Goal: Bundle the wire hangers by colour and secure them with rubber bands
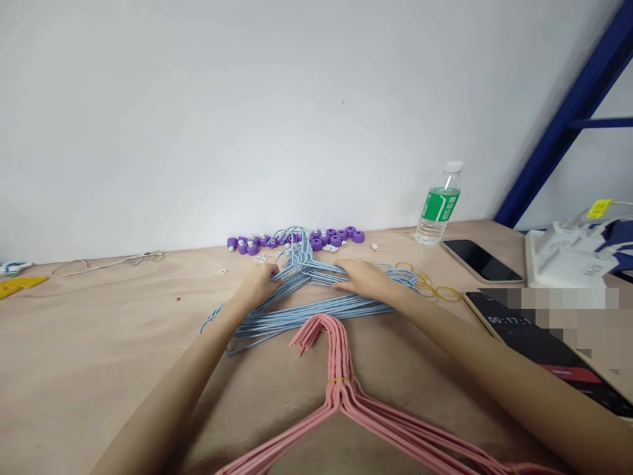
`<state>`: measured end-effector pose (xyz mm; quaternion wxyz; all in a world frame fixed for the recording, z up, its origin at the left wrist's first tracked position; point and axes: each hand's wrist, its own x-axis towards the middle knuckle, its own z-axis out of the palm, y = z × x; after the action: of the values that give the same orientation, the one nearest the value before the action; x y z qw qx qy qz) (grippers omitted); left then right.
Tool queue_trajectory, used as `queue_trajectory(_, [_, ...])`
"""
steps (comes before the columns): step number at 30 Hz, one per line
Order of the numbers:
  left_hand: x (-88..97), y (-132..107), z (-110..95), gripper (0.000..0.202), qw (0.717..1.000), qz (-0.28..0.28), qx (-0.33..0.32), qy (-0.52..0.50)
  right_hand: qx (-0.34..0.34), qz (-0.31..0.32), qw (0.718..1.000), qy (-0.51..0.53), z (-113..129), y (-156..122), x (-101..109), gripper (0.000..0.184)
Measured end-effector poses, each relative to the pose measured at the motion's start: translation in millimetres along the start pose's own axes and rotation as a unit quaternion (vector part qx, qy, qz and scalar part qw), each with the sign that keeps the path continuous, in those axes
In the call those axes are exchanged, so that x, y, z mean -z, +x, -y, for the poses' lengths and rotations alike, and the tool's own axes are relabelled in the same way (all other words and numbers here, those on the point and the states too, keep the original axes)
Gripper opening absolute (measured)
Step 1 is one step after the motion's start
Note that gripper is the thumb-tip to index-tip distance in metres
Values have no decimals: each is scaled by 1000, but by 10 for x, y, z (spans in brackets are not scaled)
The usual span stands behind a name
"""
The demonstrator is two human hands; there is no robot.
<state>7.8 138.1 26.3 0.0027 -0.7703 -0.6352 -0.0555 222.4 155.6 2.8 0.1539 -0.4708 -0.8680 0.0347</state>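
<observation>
Pretty much all solid colours here: pale blue wire hangers (306, 317) and a stack of dusty pink hangers (346, 394) wrapped with a yellow rubber band (337, 380). Behind them sit bright purple caps (359, 237) with white tips. The bench (99, 343) is plain tan, the water bottle (438, 204) has a green label, and the metal frame (564, 125) is deep blue.
</observation>
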Motion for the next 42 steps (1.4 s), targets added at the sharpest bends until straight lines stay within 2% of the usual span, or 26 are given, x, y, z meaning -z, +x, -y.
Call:
queue_trajectory(3, [1,-3,4,19,1000,-5,-4,-13,5,-4,1000,-6,13,14,-35,7])
queue_trajectory(8, [25,10,-15,13,998,-35,11,-46,-1,-40,999,-1,3,44,-28,13])
queue_trajectory(12, [-53,40,-43,11,997,-39,16,-66,-22,-35,999,19,-48,59,-58,16])
queue_trajectory(16, [-109,33,-82,21,996,-36,10,-85,-22,-43,998,40,-83,70,-89,18])
queue_trajectory(19, [-74,11,-104,26,993,-47,17,-108,-21,-54,997,57,-83,79,-83,16])
queue_trajectory(24, [31,-5,-108,21,988,-46,28,-147,-31,-67,994,79,-63,99,-52,16])
queue_trajectory(29, [71,-10,-112,17,987,-23,31,-158,-24,-55,995,78,-54,110,-47,29])
queue_trajectory(36, [-51,20,-114,24,993,-11,17,-113,-39,-24,998,37,-91,90,-93,13])
queue_trajectory(42, [-74,53,-81,19,996,-25,3,-89,-47,-1,999,18,-17,70,-34,21])
